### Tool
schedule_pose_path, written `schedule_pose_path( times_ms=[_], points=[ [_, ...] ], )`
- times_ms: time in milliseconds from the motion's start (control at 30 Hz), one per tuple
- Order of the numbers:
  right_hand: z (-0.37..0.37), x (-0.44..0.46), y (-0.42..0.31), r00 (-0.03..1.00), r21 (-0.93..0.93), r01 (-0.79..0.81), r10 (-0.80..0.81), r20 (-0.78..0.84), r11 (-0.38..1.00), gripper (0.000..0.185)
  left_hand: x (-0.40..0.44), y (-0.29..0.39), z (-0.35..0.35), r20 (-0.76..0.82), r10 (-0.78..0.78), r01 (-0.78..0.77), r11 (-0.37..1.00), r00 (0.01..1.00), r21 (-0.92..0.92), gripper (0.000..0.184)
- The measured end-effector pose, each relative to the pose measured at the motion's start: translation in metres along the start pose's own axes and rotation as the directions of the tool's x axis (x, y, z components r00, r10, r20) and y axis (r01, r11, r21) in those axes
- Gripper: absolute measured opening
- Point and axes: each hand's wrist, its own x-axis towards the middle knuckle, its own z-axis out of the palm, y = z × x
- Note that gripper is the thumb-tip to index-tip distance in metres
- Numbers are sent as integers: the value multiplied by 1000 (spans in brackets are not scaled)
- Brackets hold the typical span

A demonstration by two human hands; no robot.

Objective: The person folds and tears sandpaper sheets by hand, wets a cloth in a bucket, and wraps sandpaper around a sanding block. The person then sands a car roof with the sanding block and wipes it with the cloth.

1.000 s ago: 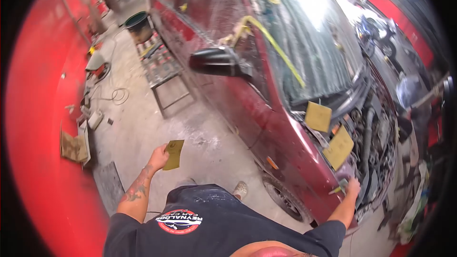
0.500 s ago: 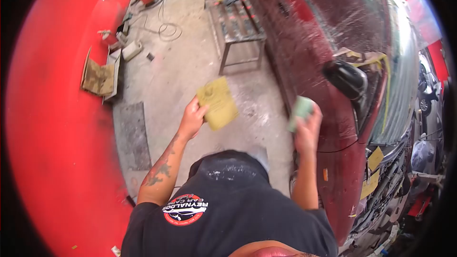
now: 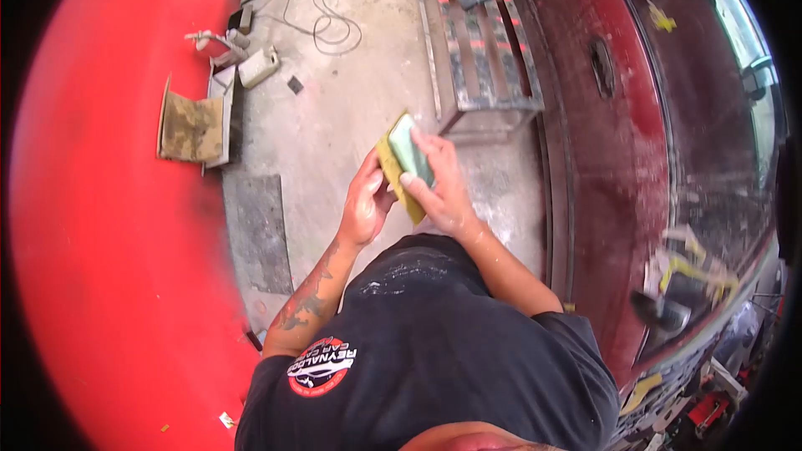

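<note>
In front of my chest, my left hand (image 3: 368,200) grips a yellow sheet of sandpaper (image 3: 408,200) from its left side. My right hand (image 3: 443,179) is closed on a pale green sanding block (image 3: 408,144), thumb on the near side and fingers over the far edge. The block lies against the face of the sandpaper, and both are tilted. Part of the sheet is hidden behind the block and my right fingers.
A dark red car (image 3: 618,159) with scuffed paint stands along my right. A slatted metal bench (image 3: 493,50) is ahead, bearing yellow and dark items. A red surface (image 3: 109,200) fills the left. A cardboard piece (image 3: 190,127), a dark mat (image 3: 261,230) and a cable (image 3: 334,33) are on the floor.
My right hand has come left from beside the car, bringing the sanding block against the sandpaper. My left hand has turned the sheet more edge-on. The view has swung toward the right.
</note>
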Motion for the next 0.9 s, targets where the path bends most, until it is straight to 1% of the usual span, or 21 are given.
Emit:
schedule_pose_path(
  times_ms=[67,100,133,200,267,333,367,400,433,467,500,533,567,600,667,733,767,800,833,867,900],
  points=[
    [-8,46,12,1000,50,-26,26,5,998,63,44,15,-1,-80,95,-74,970,992,233,57],
    [-16,69,13,997,115,-54,48,60,992,62,64,26,3,-81,55,-33,967,995,254,65],
    [-25,96,13,992,169,-69,50,118,983,60,89,35,4,-65,49,-31,966,997,258,65],
    [-39,134,11,994,179,-69,53,96,981,55,133,50,7,-31,99,-78,912,995,402,71],
    [-50,166,23,984,396,-170,175,23,902,51,181,61,16,39,113,-119,909,993,400,79],
    [-58,192,44,976,389,-217,208,66,895,51,222,71,23,129,75,-138,792,989,595,86],
    [-60,203,53,978,515,-186,206,19,837,56,239,74,28,91,-16,-54,702,996,710,88],
    [-61,215,59,977,630,-147,212,-28,763,62,258,74,30,96,-25,-51,702,995,711,88],
    [-64,228,64,983,561,-117,176,-51,820,78,280,73,33,161,37,-145,656,986,741,85],
    [-64,244,69,982,558,-116,178,-57,821,78,303,73,37,230,99,-242,602,968,761,82],
    [-66,265,70,979,525,7,101,-177,851,82,328,71,41,237,97,-246,603,967,759,82],
    [-69,286,71,957,479,126,21,-289,869,85,353,70,45,291,178,-339,585,940,737,81],
    [-75,307,74,953,472,126,26,-303,873,93,378,69,47,340,254,-424,559,905,712,82],
    [-85,334,77,950,472,131,26,-312,872,93,404,68,50,392,326,-509,524,860,682,84],
    [-110,393,85,892,374,285,-101,-441,882,96,453,93,94,356,334,-484,694,873,533,84],
    [-135,439,101,866,339,244,-47,-498,909,96,526,100,98,421,335,-532,638,843,557,81],
    [-153,464,110,863,337,209,-11,-505,918,94,558,105,103,438,272,-479,734,857,481,81],
    [-169,495,116,872,416,248,-14,-490,875,87,599,111,102,426,227,-419,796,876,437,83],
    [-191,519,135,839,257,152,13,-544,955,80,640,121,98,466,162,-377,827,870,417,85],
    [-216,537,147,879,239,108,20,-477,965,65,680,131,92,504,96,-329,857,858,397,88],
    [-232,559,158,898,338,41,114,-426,940,59,718,136,82,519,3,-266,860,855,434,90]
  ],
)
